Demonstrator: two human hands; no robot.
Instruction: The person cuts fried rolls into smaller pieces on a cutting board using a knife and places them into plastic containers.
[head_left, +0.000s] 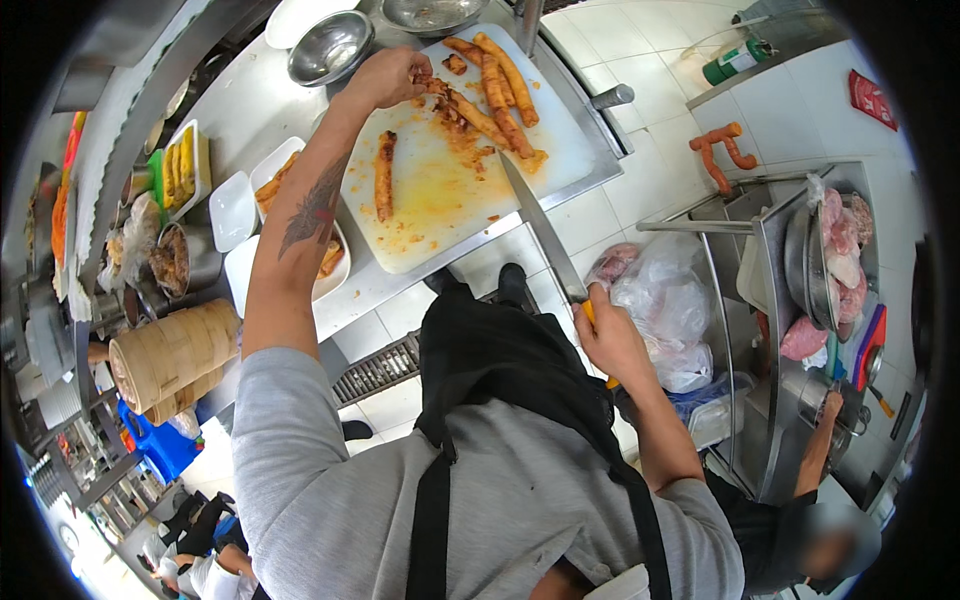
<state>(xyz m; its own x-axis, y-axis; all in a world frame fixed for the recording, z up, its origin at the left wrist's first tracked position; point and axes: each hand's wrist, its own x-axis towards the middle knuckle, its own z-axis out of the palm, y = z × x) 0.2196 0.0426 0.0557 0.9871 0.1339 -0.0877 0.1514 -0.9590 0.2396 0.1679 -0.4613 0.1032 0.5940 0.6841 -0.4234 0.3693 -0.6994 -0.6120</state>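
Observation:
My right hand (613, 337) grips the orange handle of a long-bladed kitchen knife (541, 229), its tip over the near edge of a white cutting board (450, 225). At the far left of the board, my left hand (390, 77) pinches the end of a long, browned fried roll (476, 118); the fingertips are partly hidden. Several more such rolls (510, 71) lie at the board's right, some stacked. One shorter roll (384, 176) lies apart at the left. Crumbs and torn bits (454, 124) are scattered over the oily, stained board.
Metal bowls (331, 48) stand behind the board. White dishes (233, 212), some with rolls, and bamboo steamers (176, 352) are at left. A metal post and knob (613, 97) rise at the right edge. A co-worker (810, 540) stands lower right, near a metal cart holding bagged meat (840, 247).

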